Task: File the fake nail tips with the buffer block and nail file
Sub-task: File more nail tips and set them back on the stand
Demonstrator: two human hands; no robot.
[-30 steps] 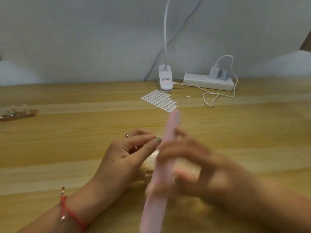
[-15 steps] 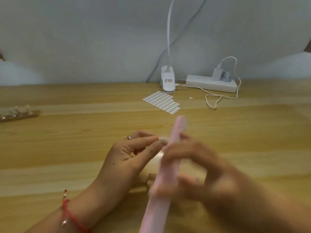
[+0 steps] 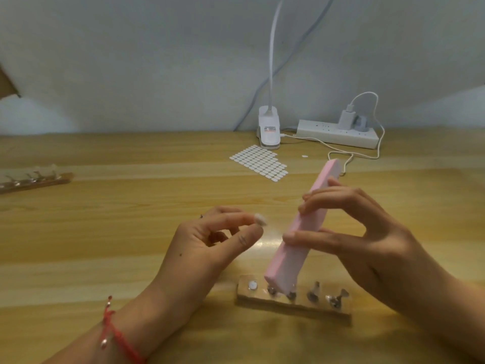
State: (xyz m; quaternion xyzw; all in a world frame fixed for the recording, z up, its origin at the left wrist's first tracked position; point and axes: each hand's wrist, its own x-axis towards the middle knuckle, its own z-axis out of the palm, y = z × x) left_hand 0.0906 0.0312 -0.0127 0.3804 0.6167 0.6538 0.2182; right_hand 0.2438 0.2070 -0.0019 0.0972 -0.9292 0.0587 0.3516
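My left hand [image 3: 210, 245] pinches a small pale fake nail tip [image 3: 260, 219] between thumb and forefinger, above the table. My right hand [image 3: 362, 240] grips a long pink buffer block [image 3: 301, 229] around its middle, tilted with its far end up and to the right. The block stands a short gap to the right of the tip, not touching it. Below the block lies a wooden holder [image 3: 291, 302] with several metal stands and nail tips; the block's lower end hides part of it.
A sheet of white adhesive tabs [image 3: 259, 162] lies farther back. A clip lamp base [image 3: 269, 131] and a white power strip [image 3: 338, 134] with a looping cable stand by the wall. A second wooden holder [image 3: 34, 179] with nail tips lies at the far left.
The buffer block was against the nail tip and blurred with motion; now my right hand has drawn it away to the right, leaving a gap, and the wooden holder shows below.
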